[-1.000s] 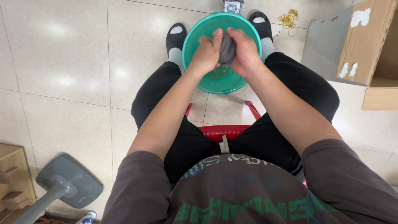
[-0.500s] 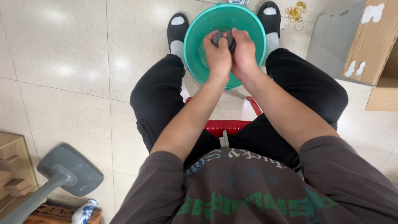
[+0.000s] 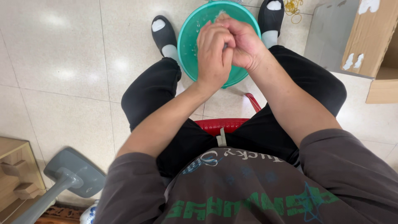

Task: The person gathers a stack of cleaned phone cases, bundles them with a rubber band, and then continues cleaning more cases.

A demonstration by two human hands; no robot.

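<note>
I sit over a green plastic basin [image 3: 185, 45] that stands on the tiled floor between my feet. My left hand [image 3: 212, 56] and my right hand [image 3: 245, 43] are pressed tightly together above the basin. They are clenched around a small dark grey cloth [image 3: 225, 47]. Only a sliver of the cloth shows between the fingers; the rest is hidden. The basin's inside looks wet, with droplets on its wall.
A red plastic stool [image 3: 219, 124] is under me. My black slippers [image 3: 161, 31] flank the basin. A cardboard box [image 3: 373, 37] and a grey board [image 3: 327, 37] are at the right. A grey stand base [image 3: 74, 172] and a wooden piece [image 3: 14, 174] are at the lower left.
My hands have closed more tightly over the cloth, which now hardly shows. The view has shifted, so the basin and hands sit further right.
</note>
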